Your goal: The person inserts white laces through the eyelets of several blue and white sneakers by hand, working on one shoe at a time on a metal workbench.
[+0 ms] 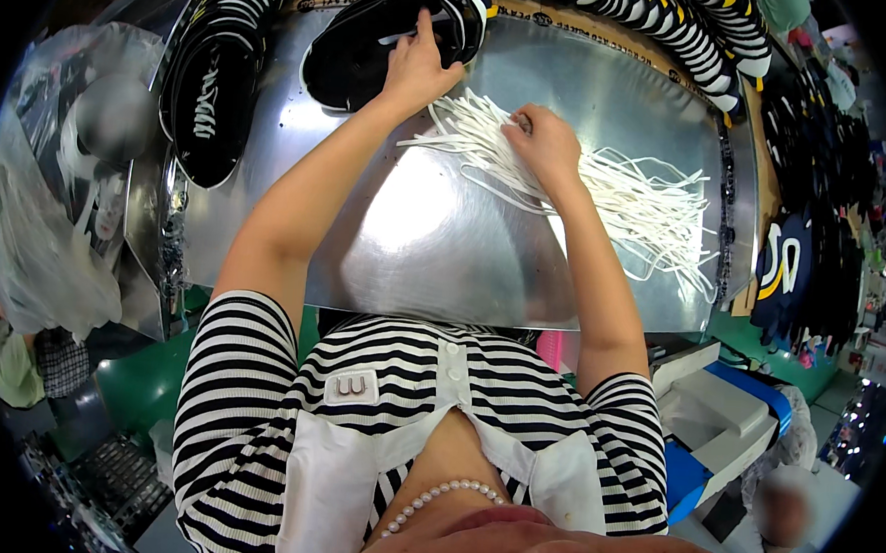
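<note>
Beyond the middle of the metal table lies a black shoe upper (349,59) with white and yellow trim, one of a few nested together. My left hand (421,73) rests at its opening, index finger stretched out onto it and thumb apart. White shoelaces (627,201) lie in a long loose bundle to the right. Over the left part of this bundle is my right hand (548,147), its fingers curled and the thumb against them. Whatever the right fingertips hold is hidden.
A metal-topped table (424,260) spreads before me. More nested black uppers (207,104) stand at its left, and a curved row of uppers (636,31) lines the far edge. A clear plastic bag (51,196) hangs at left. Dark uppers (789,265) are piled at right.
</note>
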`<state>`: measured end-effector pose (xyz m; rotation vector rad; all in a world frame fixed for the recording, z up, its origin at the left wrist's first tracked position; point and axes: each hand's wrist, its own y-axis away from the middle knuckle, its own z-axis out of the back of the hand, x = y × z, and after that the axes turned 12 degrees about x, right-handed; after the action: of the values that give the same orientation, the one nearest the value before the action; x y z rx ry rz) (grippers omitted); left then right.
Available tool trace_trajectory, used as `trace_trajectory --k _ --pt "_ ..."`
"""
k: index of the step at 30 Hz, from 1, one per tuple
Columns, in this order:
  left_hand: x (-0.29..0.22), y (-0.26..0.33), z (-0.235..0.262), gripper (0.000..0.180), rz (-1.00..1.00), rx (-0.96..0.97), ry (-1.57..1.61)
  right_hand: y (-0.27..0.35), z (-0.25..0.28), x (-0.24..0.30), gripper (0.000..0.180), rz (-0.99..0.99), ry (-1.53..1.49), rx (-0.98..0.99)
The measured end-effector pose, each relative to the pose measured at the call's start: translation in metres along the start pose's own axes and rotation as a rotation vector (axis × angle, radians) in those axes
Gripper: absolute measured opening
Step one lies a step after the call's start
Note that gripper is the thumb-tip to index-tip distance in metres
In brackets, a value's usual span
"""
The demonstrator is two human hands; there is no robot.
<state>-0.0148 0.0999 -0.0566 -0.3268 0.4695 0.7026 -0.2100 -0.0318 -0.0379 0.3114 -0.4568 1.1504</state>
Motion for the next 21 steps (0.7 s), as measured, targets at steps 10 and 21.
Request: trace_trajectory --k 10,21 --pt "0.002 0.049 0.055 0.018 -0.189 -0.308 0.090 -0.001 0.032 0.009 0.020 0.044 -0.289 0.006" --pt "0.024 0.244 0.134 0.040 -0.233 0.214 1.991 0.029 0.122 0.084 0.014 0.303 -0.940 -0.095"
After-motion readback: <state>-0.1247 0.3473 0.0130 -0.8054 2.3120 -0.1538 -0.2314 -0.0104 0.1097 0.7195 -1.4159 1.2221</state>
